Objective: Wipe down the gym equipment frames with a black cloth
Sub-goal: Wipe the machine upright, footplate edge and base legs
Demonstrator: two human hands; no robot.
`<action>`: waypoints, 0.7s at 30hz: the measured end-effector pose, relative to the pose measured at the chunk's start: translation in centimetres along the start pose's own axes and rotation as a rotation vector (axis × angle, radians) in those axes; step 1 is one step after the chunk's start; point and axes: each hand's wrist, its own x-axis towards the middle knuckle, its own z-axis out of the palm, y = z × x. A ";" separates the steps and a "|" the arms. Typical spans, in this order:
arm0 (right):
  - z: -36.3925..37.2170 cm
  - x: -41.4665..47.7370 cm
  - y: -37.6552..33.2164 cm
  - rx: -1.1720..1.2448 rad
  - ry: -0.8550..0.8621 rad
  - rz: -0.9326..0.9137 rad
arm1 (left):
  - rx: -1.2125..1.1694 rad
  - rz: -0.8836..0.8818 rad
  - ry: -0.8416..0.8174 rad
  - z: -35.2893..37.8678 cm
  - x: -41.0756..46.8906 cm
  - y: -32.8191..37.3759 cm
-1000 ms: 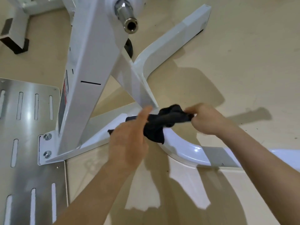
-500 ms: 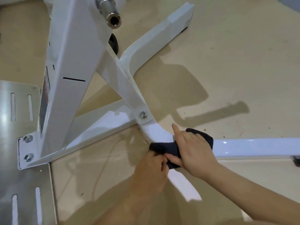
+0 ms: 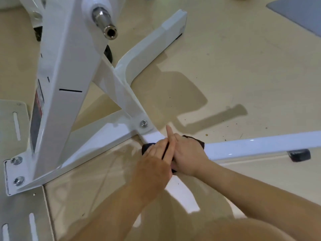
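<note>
Head view: your left hand [image 3: 152, 164] and right hand [image 3: 188, 153] touch, fingers curled over the black cloth [image 3: 198, 141] wrapped round the white frame [image 3: 251, 146] tube, at 5 o'clock from its bolt [image 3: 143, 123]; your right index finger points straight toward 12.

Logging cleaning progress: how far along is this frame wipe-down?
Done: nothing shows which parts are already wiped. In hand: left hand and right hand hold the black cloth on the curved base tube beside the bolt. Left, probably: the straight tube, far leg, upright.
</note>
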 end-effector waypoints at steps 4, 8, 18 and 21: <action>-1.4 -6.4 7.3 -0.234 -0.063 0.070 | 0.025 0.170 -0.096 3.4 1.8 5.0; -2.7 -6.3 7.4 -0.111 -0.167 0.256 | 0.009 0.230 -0.117 1.9 4.1 4.3; 0.5 4.5 -1.4 0.184 -0.064 -0.060 | 0.003 -0.142 -0.040 -4.0 1.8 -5.7; 1.9 3.6 -1.2 0.111 0.042 -0.054 | 0.002 -0.064 0.072 -3.9 2.7 -0.5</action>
